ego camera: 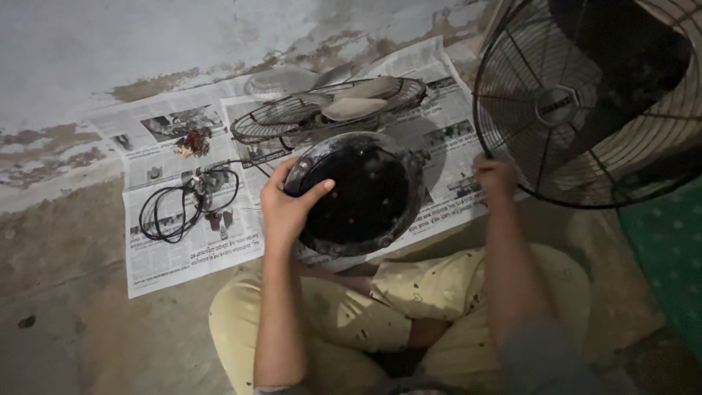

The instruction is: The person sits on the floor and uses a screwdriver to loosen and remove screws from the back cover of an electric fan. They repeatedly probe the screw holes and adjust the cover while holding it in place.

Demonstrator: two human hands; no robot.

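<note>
The left hand (287, 208) grips the rim of a round, glossy black fan housing (358, 194), thumb over its edge, above the newspaper (194, 256). The right hand (496, 178) clasps the black wire fan guard (585, 102) just beside it.

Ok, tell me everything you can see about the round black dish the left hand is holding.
The black dish is a round, shallow, bowl-like part, dark and glossy inside with a paler, metallic-looking rim. It is tilted, its hollow side facing the camera, held above the newspaper and the person's lap. The left hand grips its left edge, thumb lying over the rim into the hollow. Pale specks dot the inside. The right hand does not touch it.
</note>
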